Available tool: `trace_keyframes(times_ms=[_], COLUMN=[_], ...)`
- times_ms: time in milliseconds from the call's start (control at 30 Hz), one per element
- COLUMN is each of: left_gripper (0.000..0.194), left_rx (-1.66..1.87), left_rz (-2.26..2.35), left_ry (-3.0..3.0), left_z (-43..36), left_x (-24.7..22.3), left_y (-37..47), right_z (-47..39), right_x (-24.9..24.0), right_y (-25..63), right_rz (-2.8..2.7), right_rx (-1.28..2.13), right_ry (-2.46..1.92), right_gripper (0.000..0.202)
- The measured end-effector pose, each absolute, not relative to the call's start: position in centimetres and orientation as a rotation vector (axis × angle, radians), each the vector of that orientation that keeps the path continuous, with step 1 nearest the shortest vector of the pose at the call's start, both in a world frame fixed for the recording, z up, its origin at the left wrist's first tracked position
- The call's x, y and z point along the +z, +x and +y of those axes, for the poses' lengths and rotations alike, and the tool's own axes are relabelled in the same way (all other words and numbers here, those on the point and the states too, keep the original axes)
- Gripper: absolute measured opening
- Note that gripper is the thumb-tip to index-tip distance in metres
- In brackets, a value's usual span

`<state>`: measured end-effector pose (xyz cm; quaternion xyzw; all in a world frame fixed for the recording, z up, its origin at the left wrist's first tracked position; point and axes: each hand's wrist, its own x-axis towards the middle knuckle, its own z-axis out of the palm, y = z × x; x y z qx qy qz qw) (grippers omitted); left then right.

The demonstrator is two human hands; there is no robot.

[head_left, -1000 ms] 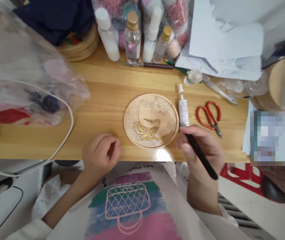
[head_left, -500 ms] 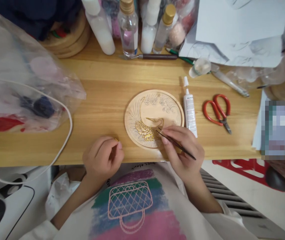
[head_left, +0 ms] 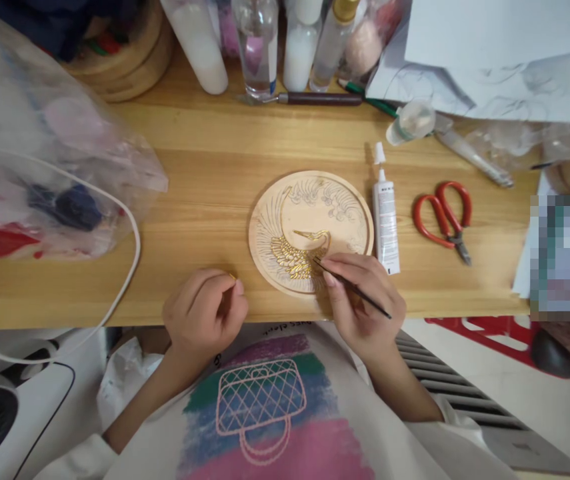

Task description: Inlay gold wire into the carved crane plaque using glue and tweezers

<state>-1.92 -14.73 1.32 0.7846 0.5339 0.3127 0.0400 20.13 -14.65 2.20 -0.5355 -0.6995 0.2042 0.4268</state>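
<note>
An oval wooden plaque (head_left: 337, 210) lies on the table, with a drawn bird partly covered in raised gold wire (head_left: 289, 257). My right hand (head_left: 367, 290) is closed around slim black tweezers (head_left: 357, 291). Their tips are over the gold feathers at the plaque's lower right; whether they touch it or grip anything is too small to tell. Left of the plaque, my left hand (head_left: 205, 310) is closed at the table's front edge. Its thumb and forefinger pinch a tiny gold piece of wire (head_left: 233, 277), of which only the end shows.
Right of the plaque lie a white glue tube (head_left: 386, 223), its cap off, and red-handled pliers (head_left: 445, 217). A dark-handled craft knife (head_left: 319, 99) lies before several bottles (head_left: 257, 60). A plastic bag (head_left: 69, 147) and white cable (head_left: 132, 267) occupy the left; papers (head_left: 465, 87) lie back right.
The camera view has shifted slightly, so the bottles and knife appear higher and the pliers farther right. Both hands keep nearly the same pose, with the tweezers still at the gold feathers.
</note>
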Motion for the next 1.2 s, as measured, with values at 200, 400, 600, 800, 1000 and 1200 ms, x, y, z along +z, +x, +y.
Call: trace_keyframes(times_ms=[200, 400, 600, 800, 1000, 1200], left_gripper=[0.014, 0.013, 0.012, 0.012, 0.012, 0.010], left_rx=[0.959, 0.947, 0.959, 0.948, 0.949, 0.951], left_rz=[1.632, 1.647, 1.659, 1.649, 1.642, 1.655], left_ry=[2.412, 2.401, 2.383, 2.404, 2.408, 2.411], left_z=[-14.65, -14.70, -14.61, -14.72, -14.78, -14.68], left_x=[1.36, 1.40, 1.41, 1.26, 1.22, 1.30], left_y=[-1.86, -1.85, -1.74, -1.88, -1.90, -1.92], right_z=[-14.63, -14.57, -14.56, -14.52, -14.45, -14.51], right_x=[2.06, 2.04, 2.08, 2.00, 1.95, 1.86], right_y=[20.12, 20.05, 20.04, 20.02, 20.00, 20.03], right_rz=[-1.755, -1.755, -1.753, -1.751, -1.769, -1.784], right_rx=[0.515, 0.514, 0.509, 0.511, 0.495, 0.486], right_ry=[-1.348, -1.350, -1.357, -1.350, -1.336, -1.315], right_gripper=[0.026, 0.026, 0.026, 0.026, 0.025, 0.028])
